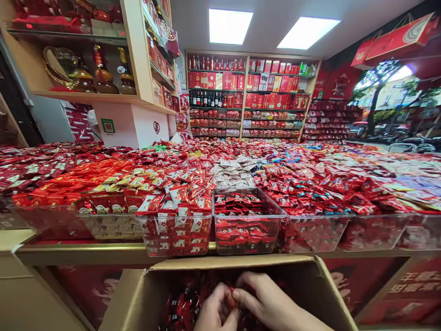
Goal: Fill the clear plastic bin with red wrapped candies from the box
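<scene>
Both my hands are inside an open cardboard box (237, 263) that holds many dark red wrapped candy packets (179, 310). My left hand (218, 310) has its fingers curled and pinched together. My right hand (263, 296) meets it from the right, thumb and fingers closed. A bit of a red candy packet (233, 298) shows between the fingertips of both hands; most of it is hidden. Just beyond the box stands a clear plastic bin (248, 246), filled lower than its neighbours with similar red packets.
More clear bins heaped with wrapped sweets line the counter, including a bin of red-and-white packets (175, 234) and another of red packets (313, 234). The counter's gold edge (86, 248) runs behind the box. Shelves (246, 92) with bottles and red boxes stand at the back.
</scene>
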Tool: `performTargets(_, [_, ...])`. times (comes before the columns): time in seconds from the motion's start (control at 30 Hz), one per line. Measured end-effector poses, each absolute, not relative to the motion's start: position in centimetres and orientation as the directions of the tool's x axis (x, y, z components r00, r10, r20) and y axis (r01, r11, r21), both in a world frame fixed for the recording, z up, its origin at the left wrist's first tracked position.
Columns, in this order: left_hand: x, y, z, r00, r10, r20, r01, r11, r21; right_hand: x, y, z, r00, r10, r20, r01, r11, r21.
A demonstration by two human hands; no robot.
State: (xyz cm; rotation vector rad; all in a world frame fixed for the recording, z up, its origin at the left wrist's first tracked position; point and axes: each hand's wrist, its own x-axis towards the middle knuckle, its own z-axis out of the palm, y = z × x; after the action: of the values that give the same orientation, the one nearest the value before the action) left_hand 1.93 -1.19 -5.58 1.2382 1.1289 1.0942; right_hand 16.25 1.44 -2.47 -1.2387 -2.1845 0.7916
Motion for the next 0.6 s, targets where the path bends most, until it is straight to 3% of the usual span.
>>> performTargets(0.17, [1.7,-1.2,-3.7,0.062,0.997,0.036,-0.17,-0.025,0.985,15.8,1.6,-2.2,-0.311,0.942,0.127,0.408,0.253,-0.877])
performTargets(0.23, [1.8,-1.6,-2.8,0.07,0.998,0.003,-0.233,0.014,0.972,15.6,1.3,-1.8,-0.282,0.946,0.156,0.374,0.259,-0.891])
performTargets(0.43, [1.5,-1.9,-1.1,0.169,0.982,-0.08,-0.15,0.106,0.983,15.7,0.5,-0.8,-0.274,0.931,0.24,0.327,0.325,-0.888])
performTargets(0.6, [1.6,-2.4,-0.6,0.13,0.986,-0.106,-0.235,0.135,0.963,15.7,0.4,-0.9,-0.258,0.931,0.258,0.255,0.323,-0.911])
